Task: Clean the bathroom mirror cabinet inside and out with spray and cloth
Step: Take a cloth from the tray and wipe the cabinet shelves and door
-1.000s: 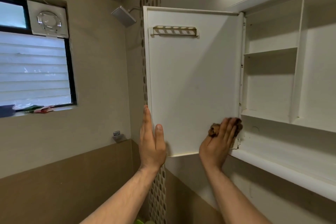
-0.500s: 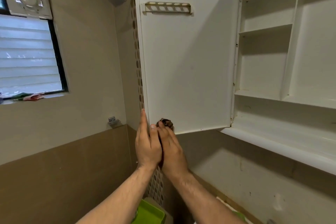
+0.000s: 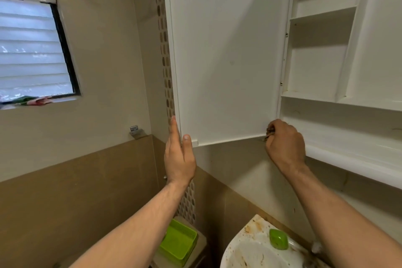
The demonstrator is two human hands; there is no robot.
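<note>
Just right of centre, your right hand [image 3: 285, 143] is bunching the cloth [image 3: 269, 132] in a curled grip at the hinge corner of the door [image 3: 226, 61], having swept over from the left. Your left hand [image 3: 179, 154], fingers straight, is steadying the free edge, so the bottom strip is probably getting finished.

- The left forearm [image 3: 134, 224] rises from 7 o'clock, with the wrist straight.
- The left hand [image 3: 179, 156] is held up flat, its fingers [image 3: 174, 128] straight and together, pointing to 12 o'clock, thumb up beside them.
- The right forearm [image 3: 339, 209] comes in from 5 o'clock, slanting toward 11 o'clock.
- The right hand [image 3: 285, 143] is bunched in a fist, fingers curled round a brown cloth [image 3: 269, 131] that barely shows.
</note>
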